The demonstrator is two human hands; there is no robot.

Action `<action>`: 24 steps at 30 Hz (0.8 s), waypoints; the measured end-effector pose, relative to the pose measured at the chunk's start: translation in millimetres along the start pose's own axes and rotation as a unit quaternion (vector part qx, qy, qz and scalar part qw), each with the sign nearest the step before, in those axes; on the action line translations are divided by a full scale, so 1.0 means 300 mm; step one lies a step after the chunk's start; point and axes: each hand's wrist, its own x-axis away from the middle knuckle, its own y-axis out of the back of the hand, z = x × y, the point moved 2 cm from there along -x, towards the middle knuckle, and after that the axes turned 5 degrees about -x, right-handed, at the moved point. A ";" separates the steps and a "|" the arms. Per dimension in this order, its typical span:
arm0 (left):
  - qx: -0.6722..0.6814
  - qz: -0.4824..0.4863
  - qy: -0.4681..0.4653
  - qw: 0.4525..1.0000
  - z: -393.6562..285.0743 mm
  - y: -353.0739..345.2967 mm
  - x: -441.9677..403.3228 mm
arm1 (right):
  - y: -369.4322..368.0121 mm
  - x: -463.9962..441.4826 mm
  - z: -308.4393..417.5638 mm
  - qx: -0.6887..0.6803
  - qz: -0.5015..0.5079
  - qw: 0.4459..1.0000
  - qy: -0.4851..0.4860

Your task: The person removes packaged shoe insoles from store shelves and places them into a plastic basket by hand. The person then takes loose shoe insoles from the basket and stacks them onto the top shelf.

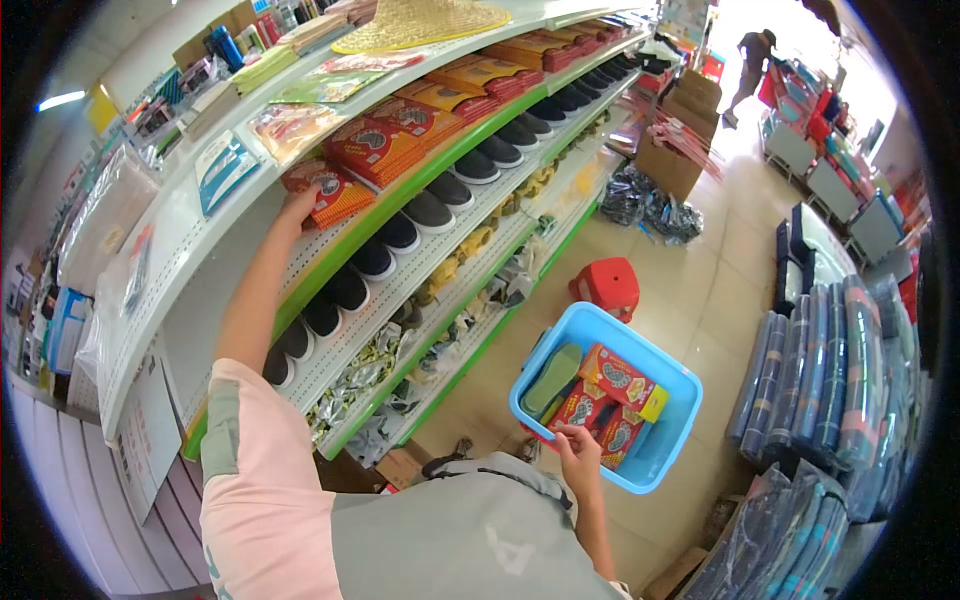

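Observation:
My left hand (305, 207) is at the near end of the top shelf, its fingers closed on a red-and-orange packet (343, 196) with a footprint picture, which looks like an insole packet. Similar packets (378, 150) lie in stacks just beyond it. Low in front of my body, my right hand (578, 450) is closed at the near rim of a light blue plastic tub (680, 412). Inside the tub are several red footprint packets (617, 376) and a green insole-shaped piece (556, 377). My right fingertips are partly hidden.
Dark slip-on shoes (430, 211) line the shelf below, with yellowish and silvery wrapped goods lower down. A red stool (606, 287) stands behind the tub. Plastic-wrapped rolls (800, 360) crowd the right side. A cardboard box (672, 150) and a person (752, 70) are farther along the aisle.

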 end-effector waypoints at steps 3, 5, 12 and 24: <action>-0.095 0.008 -0.071 0.993 0.047 0.041 -0.091 | -0.063 0.012 0.003 0.005 0.023 1.000 -0.016; -0.089 -0.041 -0.140 0.985 0.068 0.037 -0.136 | -0.103 0.013 0.012 0.036 0.038 0.998 -0.019; -0.165 -0.057 -0.111 0.978 0.025 0.011 -0.084 | -0.230 -0.009 0.079 0.101 0.094 0.990 -0.016; -0.235 -0.089 -0.147 0.957 0.023 -0.016 -0.087 | -0.246 -0.040 0.030 0.036 0.094 0.995 0.004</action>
